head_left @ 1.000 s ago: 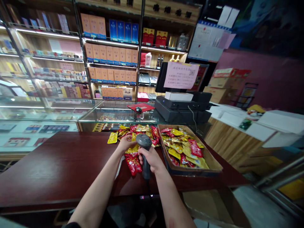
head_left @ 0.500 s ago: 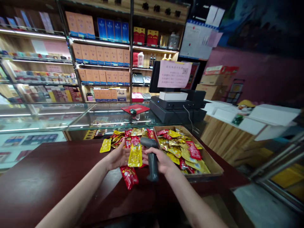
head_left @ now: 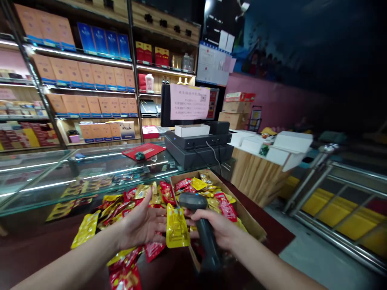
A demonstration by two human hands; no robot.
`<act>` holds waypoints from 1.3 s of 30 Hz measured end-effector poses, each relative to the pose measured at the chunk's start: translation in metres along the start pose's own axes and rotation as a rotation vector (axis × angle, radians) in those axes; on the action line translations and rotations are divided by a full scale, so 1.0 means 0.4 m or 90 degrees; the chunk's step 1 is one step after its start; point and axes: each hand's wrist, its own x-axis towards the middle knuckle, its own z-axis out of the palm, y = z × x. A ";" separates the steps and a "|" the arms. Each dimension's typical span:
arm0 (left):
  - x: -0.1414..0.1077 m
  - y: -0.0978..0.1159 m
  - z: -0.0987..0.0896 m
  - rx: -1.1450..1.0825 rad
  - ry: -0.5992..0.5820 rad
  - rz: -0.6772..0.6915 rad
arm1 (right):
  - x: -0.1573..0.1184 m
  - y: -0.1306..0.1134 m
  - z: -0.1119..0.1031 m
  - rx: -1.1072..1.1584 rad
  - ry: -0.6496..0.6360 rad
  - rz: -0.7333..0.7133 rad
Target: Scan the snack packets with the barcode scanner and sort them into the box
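My right hand [head_left: 216, 225] is wrapped round the grip of a dark barcode scanner [head_left: 205, 231], its head pointing left. A yellow snack packet [head_left: 177, 226] hangs upright between my two hands, just left of the scanner. My left hand [head_left: 143, 223] is open, palm turned right, fingers stretched out to the packet's edge. Which hand bears the packet I cannot tell. Beneath and around my left hand lies a loose pile of red and yellow packets [head_left: 86, 227]. More packets fill a shallow cardboard box [head_left: 252, 225], partly hidden behind my right hand.
A glass display counter [head_left: 99, 161] runs behind the dark wooden tabletop. On it stand a monitor with a pink notice [head_left: 190, 101] and a red mat [head_left: 145, 152] with a mouse. Boxed goods line the shelves. To the right is a metal railing [head_left: 338, 201].
The view has swung right and closer to the packets. Both hands, the scanner and the yellow packet have shifted towards the cardboard box; the right hand keeps its hold on the scanner.
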 end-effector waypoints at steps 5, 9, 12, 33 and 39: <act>0.156 0.039 0.042 0.033 -0.058 -0.028 | -0.043 -0.076 -0.079 -0.030 0.149 -0.052; 0.273 0.059 0.045 0.065 -0.042 -0.046 | -0.064 -0.122 -0.134 -0.001 0.232 -0.084; 0.317 0.070 0.026 0.083 0.045 -0.025 | -0.066 -0.133 -0.165 0.008 0.289 -0.121; -0.299 -0.179 -0.146 -0.031 0.274 0.063 | 0.016 0.190 0.210 -0.176 -0.019 0.040; -0.332 -0.275 -0.156 -0.033 0.291 0.040 | 0.069 0.307 0.224 -0.190 0.047 0.057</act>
